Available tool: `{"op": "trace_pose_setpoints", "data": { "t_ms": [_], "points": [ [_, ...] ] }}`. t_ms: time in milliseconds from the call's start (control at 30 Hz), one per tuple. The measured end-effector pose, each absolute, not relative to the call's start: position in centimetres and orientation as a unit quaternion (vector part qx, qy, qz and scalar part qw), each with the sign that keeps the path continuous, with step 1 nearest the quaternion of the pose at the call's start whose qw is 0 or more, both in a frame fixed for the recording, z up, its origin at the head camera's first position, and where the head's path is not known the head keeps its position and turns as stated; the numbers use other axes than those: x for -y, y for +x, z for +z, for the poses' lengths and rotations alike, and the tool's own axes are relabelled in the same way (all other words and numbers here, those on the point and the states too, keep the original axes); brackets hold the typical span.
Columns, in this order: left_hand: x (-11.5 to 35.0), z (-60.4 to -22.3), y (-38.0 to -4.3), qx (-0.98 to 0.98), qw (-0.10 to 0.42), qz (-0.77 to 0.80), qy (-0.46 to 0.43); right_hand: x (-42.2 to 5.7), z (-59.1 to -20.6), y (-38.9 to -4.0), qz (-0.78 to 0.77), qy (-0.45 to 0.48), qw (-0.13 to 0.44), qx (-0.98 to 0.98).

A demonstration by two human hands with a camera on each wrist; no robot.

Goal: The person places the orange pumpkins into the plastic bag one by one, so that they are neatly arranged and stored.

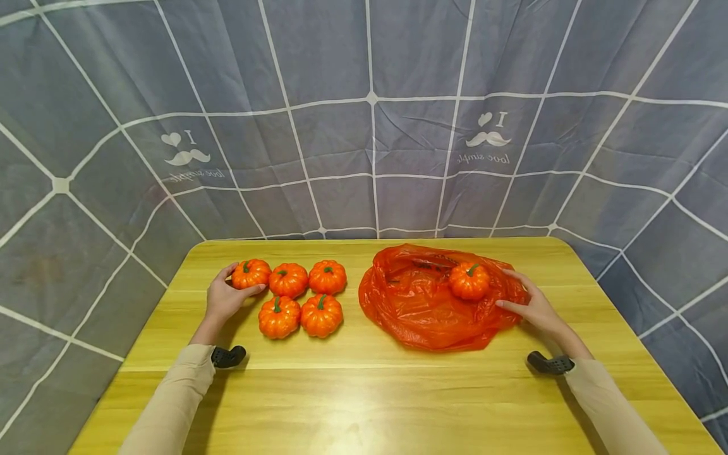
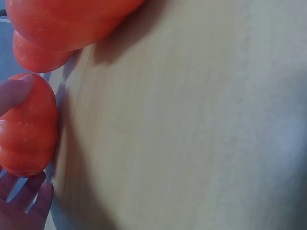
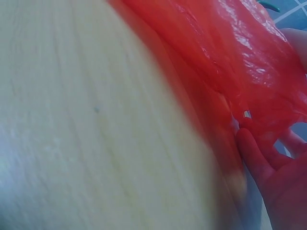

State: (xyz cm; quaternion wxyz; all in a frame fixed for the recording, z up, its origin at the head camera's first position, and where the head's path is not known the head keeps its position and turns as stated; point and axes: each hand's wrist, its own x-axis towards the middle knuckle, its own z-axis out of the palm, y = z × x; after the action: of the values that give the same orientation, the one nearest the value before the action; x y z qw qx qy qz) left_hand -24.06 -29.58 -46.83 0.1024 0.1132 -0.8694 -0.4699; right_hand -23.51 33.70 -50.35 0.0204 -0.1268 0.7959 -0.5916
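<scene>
**Pumpkins on one side, bag on the other**

Left hand (image 1: 224,298) is curled round the far-left pumpkin (image 1: 251,273), thumb on its near side and fingers round the back, so it's gripping it where it sits on the worktop (image 1: 364,392). That pumpkin sits upright, green stem pointing up, squat and wider than tall. It's bright orange, ribbed and glossy, with tiny pale speckles in the left wrist view.

Four more pumpkins (image 1: 304,297) sit just right of that hand: two in the same row as the gripped one, two nearer the person. All are upright, and neighbours look like they're touching.

Right hand (image 1: 531,304) lies against the right edge of the orange bag (image 1: 421,309), fingers fairly straight and spread. The right wrist view shows crinkled film over the fingertips, but I can't tell if anything is pinched. The bag is thin, see-through and crumpled flat, stretching left from that hand. One bagged pumpkin (image 1: 469,281) sits just left of the fingers, stem tilted up and to the right.

The worktop is pale yellow wood grain. Behind it hangs a grey cloth (image 1: 364,126) with white grid lines and moustache prints.
</scene>
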Motion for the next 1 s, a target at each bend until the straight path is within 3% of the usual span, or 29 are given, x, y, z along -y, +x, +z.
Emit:
{"op": "trace_pose_setpoints", "data": {
  "t_ms": [500,1000],
  "points": [
    [29.4,-46.8,-23.6,0.866,0.085,-0.473,0.14,-33.8,-50.6,-23.6,-0.6,-0.137,0.022,-0.788],
    [28.7,-46.7,-22.9,0.845,0.142,-0.49,0.158,-33.9,-50.4,-23.6,-0.607,-0.132,0.032,-0.783]
  ]
}}
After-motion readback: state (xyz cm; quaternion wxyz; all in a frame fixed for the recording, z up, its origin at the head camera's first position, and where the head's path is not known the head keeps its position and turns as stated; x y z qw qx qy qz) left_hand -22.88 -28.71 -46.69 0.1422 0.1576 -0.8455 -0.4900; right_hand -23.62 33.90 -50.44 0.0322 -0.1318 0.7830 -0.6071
